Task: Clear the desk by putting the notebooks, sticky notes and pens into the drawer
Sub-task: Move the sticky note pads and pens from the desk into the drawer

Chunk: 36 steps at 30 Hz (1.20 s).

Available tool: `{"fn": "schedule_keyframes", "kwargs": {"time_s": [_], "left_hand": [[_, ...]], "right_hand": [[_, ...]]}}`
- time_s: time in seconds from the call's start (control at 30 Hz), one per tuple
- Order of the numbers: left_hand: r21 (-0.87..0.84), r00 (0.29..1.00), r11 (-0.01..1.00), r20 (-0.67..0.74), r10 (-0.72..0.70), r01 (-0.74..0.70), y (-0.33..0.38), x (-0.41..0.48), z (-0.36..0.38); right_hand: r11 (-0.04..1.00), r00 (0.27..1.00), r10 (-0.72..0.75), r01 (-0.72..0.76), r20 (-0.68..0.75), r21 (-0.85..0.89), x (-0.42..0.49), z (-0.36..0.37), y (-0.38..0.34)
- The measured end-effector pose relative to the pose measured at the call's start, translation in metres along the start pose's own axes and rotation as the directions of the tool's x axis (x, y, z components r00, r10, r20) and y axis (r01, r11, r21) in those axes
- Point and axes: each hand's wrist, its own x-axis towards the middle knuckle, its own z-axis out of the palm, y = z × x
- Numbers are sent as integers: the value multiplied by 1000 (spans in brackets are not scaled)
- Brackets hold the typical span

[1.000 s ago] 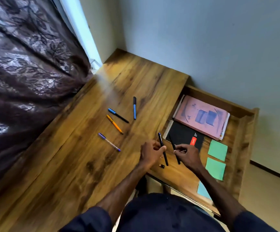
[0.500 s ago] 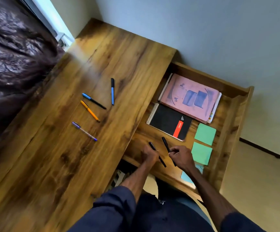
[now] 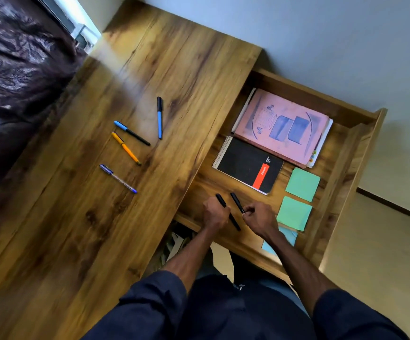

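A dark patterned curtain [image 3: 15, 69] hangs at the far left, beside the wooden table [image 3: 76, 217]. Four pens lie loose on the table, apart from one another: a purple pen [image 3: 118, 179] nearest the person, an orange pen [image 3: 126, 148] beyond it, a blue-capped black pen [image 3: 131, 133] just past that, and a black-capped blue pen [image 3: 159, 117] farther right. Over the near end of the open drawer [image 3: 346, 168], the left grip [image 3: 215, 214] is curled round a black pen [image 3: 221, 200], whose ends stick out on both sides of the fist. Just beside it, the right grip [image 3: 259, 218] pinches the end of a second black pen [image 3: 236, 201]. Inside the drawer lie a black spiral notebook [image 3: 245, 164] and, behind it, a pink notebook [image 3: 282, 128]. To their right sit two green sticky-note pads [image 3: 302, 184], one behind the other, with a blue sticky-note pad [image 3: 290, 235] partly hidden under the right forearm.
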Motion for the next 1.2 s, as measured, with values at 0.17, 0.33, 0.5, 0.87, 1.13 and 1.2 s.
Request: {"fn": "schedule_keyframes", "kwargs": {"time_s": [0.17,0.33,0.5,0.87,1.13,1.2], "left_hand": [[-248,996,969,77,38,-18,24,-7,-30],[-243,990,960,-23,139,-140,36,-11,-50],[-91,939,937,-105,327,-337,32,-14,-67],[-71,929,934,-153,335,-349,5,-23,-100],[-111,944,939,-82,319,-327,5,-29,-94],[-106,949,944,-74,307,-314,4,-29,-93]], "right_hand": [[987,992,-119,122,-31,108,-2,-4,-16],[932,971,-239,230,-2,278,0,-6,-24],[953,990,-139,139,-22,270,2,11,-12],[995,995,-98,98,13,8,11,53,-27],[971,979,-204,206,28,-120,11,51,-18],[966,975,-224,223,2,-134,10,50,-16]]}}
